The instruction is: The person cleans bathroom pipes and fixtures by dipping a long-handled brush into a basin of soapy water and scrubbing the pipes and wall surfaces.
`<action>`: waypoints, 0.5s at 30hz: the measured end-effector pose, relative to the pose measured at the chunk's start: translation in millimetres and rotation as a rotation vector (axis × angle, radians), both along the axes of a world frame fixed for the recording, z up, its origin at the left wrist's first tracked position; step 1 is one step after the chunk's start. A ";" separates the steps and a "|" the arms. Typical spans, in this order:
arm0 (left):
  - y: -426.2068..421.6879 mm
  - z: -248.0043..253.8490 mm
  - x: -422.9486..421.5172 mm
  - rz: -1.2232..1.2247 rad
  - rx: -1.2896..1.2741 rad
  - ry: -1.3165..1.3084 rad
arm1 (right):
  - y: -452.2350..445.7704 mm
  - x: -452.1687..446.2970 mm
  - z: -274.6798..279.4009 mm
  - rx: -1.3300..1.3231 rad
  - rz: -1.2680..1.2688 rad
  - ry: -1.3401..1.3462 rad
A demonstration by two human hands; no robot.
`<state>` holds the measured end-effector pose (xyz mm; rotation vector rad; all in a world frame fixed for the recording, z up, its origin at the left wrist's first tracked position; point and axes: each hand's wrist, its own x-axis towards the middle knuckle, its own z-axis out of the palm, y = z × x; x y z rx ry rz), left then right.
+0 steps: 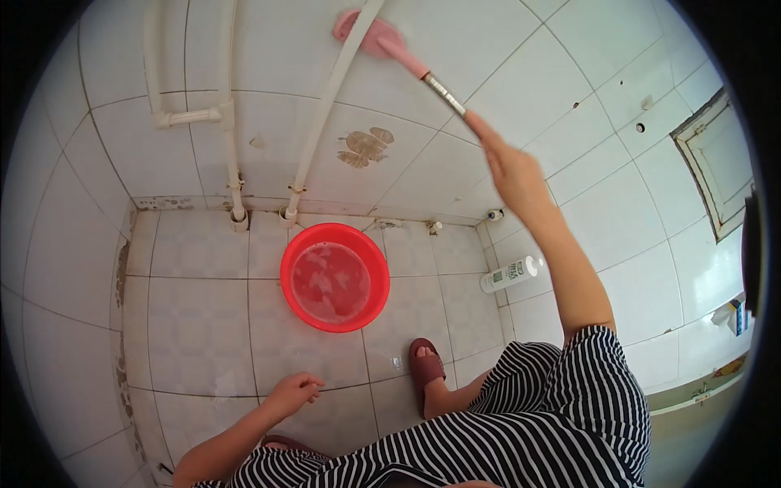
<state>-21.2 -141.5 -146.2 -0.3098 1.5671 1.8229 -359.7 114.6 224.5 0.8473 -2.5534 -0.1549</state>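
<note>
My right hand (516,175) is wrapped around the handle of a pink long-handled scrub brush (446,93), which has a metal section in its shaft. Up at the tiled wall, the brush's pink head lies partly hidden behind a slanting white pipe (329,102). My left hand (297,394) hangs low over the floor with its fingers curled together and nothing visible in them. Beyond it stands a red basin (379,281) of sudsy water, apart from both hands.
Another white pipe (229,146) runs down the wall at left. A white bottle (508,275) stands by the right wall. Brown stains (364,147) mark the tiles. My foot in a dark red slipper (426,374) rests on the tiled floor (195,325). A small framed hatch (720,167) is at right.
</note>
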 end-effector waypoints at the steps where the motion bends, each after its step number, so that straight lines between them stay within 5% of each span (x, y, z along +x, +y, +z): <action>1: 1.0 5.4 -4.3 -0.013 0.002 0.016 | -1.6 9.1 -15.1 -0.070 0.014 -0.129; 7: 1.6 22.0 -16.3 -0.023 -0.022 0.118 | -14.8 55.1 -40.6 -0.129 -0.129 -0.561; 9: 2.4 21.3 -13.0 -0.014 -0.023 0.109 | -20.7 66.9 -23.9 -0.214 -0.396 -0.903; 15: 2.8 12.9 -9.4 -0.054 -0.010 0.096 | 43.0 41.9 -21.1 -0.030 -0.212 -0.404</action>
